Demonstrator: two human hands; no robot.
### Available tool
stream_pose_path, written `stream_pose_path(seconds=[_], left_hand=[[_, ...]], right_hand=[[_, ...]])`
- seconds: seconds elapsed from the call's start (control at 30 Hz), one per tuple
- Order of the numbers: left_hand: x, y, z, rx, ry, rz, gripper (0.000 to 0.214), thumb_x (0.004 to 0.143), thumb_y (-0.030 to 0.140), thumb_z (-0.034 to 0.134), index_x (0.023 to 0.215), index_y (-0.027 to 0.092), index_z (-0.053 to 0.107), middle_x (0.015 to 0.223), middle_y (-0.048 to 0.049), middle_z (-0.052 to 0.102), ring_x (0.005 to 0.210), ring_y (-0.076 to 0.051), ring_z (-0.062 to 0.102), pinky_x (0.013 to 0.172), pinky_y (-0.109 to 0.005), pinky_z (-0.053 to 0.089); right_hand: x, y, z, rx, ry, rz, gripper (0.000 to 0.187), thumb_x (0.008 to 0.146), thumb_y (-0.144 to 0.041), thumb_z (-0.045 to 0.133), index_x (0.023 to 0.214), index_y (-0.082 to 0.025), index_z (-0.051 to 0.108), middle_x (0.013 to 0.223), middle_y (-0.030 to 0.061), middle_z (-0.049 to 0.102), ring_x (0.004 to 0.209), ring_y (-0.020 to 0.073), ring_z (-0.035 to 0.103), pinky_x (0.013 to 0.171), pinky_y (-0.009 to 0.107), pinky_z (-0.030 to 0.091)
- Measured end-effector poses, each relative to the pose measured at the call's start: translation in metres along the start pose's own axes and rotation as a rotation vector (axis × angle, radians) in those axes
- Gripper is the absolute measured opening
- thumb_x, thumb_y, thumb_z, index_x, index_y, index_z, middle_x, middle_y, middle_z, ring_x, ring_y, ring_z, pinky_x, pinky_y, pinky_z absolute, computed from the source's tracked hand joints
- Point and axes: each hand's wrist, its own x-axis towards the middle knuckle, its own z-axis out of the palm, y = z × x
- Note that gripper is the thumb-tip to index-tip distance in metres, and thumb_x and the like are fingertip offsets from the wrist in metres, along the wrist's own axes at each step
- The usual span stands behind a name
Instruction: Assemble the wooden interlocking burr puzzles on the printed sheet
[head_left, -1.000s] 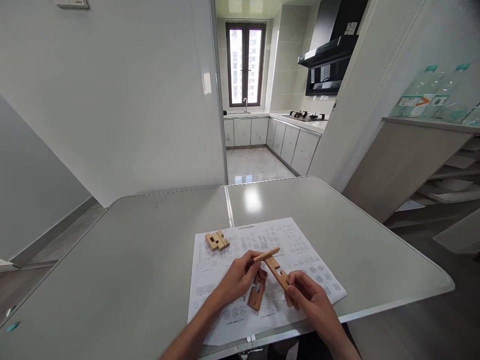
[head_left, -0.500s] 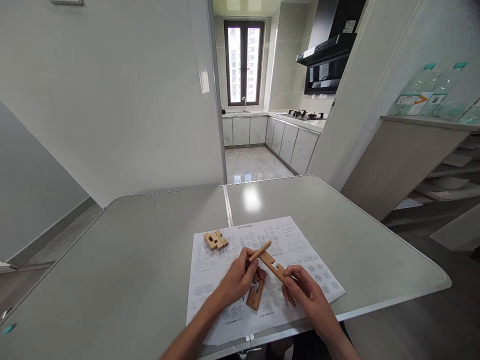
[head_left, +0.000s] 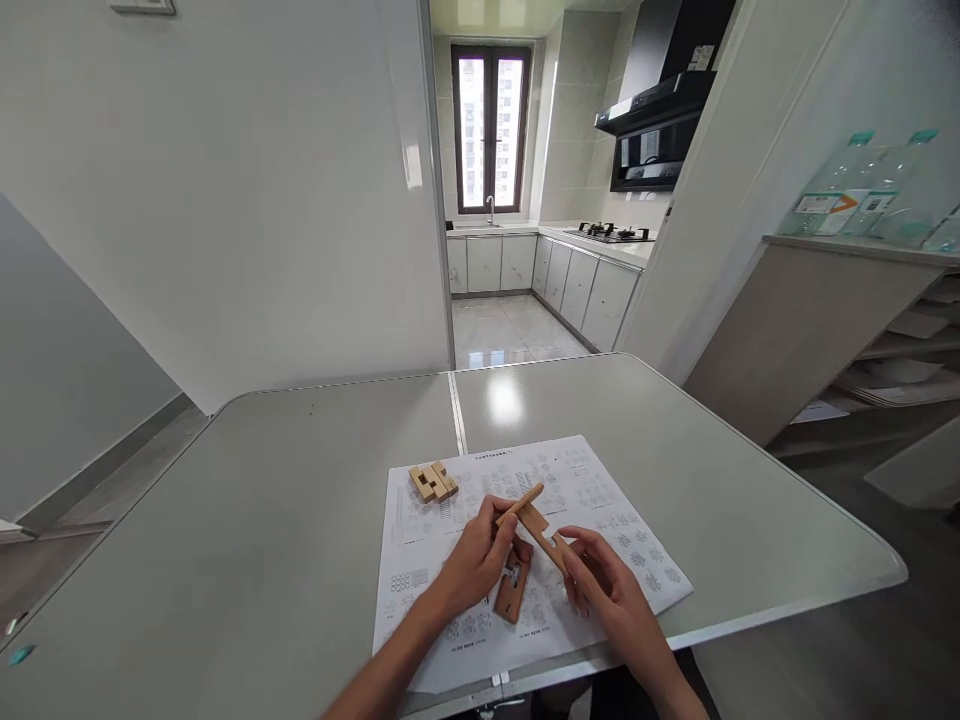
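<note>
My left hand [head_left: 474, 556] is closed on wooden puzzle pieces over the printed sheet. A slim wooden piece [head_left: 531, 496] sticks out past its thumb, crossing a notched wooden puzzle piece [head_left: 535, 521] that slants down to the right. My right hand [head_left: 609, 585] grips the lower right end of that notched piece between thumb and fingers. Below the left fingers is a darker flat wooden piece [head_left: 511, 600] with a cutout; whether it is held or rests on the paper I cannot tell. Part of each piece is hidden by the fingers.
Several notched wooden blocks [head_left: 433, 483] lie together at the sheet's upper left. The white paper [head_left: 409, 625], printed with small diagrams, lies on a pale table [head_left: 300, 560] near its front edge. Plastic bottles [head_left: 840, 190] stand on a shelf unit at right.
My right hand has shifted slightly left along the notched piece, covering more of its end. The left hand keeps its hold. The view has tilted a little.
</note>
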Motion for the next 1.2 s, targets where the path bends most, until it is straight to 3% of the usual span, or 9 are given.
stream_pose_path(seconds=[0.13, 0.23, 0.43, 0.9, 1.2], left_hand=[[-0.0002, 0.0046, -0.0005, 0.059, -0.028, 0.045, 0.051, 0.109, 0.051, 0.034, 0.149, 0.021, 0.048, 0.089, -0.005, 0.071, 0.082, -0.02, 0.069, 0.078, -0.034, 0.057], [-0.0001, 0.0085, -0.001, 0.102, -0.047, 0.086, 0.051, 0.111, 0.047, 0.033, 0.156, 0.026, 0.044, 0.091, -0.0044, 0.07, 0.082, -0.018, 0.067, 0.08, -0.033, 0.057], [-0.0021, 0.0102, -0.0009, 0.186, -0.046, 0.119, 0.047, 0.111, 0.045, 0.034, 0.153, 0.029, 0.05, 0.098, -0.0047, 0.07, 0.084, -0.018, 0.067, 0.085, -0.034, 0.055], [-0.0051, 0.0098, -0.0006, 0.339, -0.061, 0.145, 0.05, 0.111, 0.04, 0.033, 0.16, 0.03, 0.037, 0.115, -0.0058, 0.071, 0.09, -0.017, 0.066, 0.085, -0.031, 0.055], [-0.0047, 0.0093, -0.0019, 0.358, -0.076, 0.208, 0.047, 0.112, 0.033, 0.033, 0.159, 0.032, 0.038, 0.113, -0.005, 0.072, 0.093, -0.015, 0.068, 0.084, -0.028, 0.056]], right_hand=[[0.0004, 0.0012, -0.0005, -0.051, -0.014, -0.004, 0.048, 0.093, -0.062, 0.066, 0.119, -0.021, 0.068, 0.078, 0.0004, 0.058, 0.062, 0.0155, 0.051, 0.059, 0.028, 0.046], [0.0003, 0.0025, -0.002, -0.04, -0.011, 0.003, 0.046, 0.093, -0.061, 0.067, 0.116, -0.022, 0.07, 0.078, 0.0004, 0.059, 0.062, 0.015, 0.051, 0.06, 0.028, 0.046], [0.0, 0.007, -0.0045, -0.012, -0.007, 0.009, 0.044, 0.091, -0.061, 0.069, 0.111, -0.022, 0.073, 0.083, 0.0021, 0.061, 0.066, 0.0162, 0.052, 0.06, 0.028, 0.046], [0.0016, 0.0055, -0.0049, 0.002, -0.027, -0.007, 0.042, 0.092, -0.059, 0.068, 0.109, -0.021, 0.072, 0.076, -0.0006, 0.055, 0.061, 0.0142, 0.05, 0.058, 0.027, 0.045], [0.0014, 0.0066, -0.005, -0.014, -0.037, -0.017, 0.04, 0.094, -0.057, 0.067, 0.11, -0.021, 0.071, 0.077, -0.0001, 0.057, 0.063, 0.0149, 0.051, 0.059, 0.028, 0.046]])
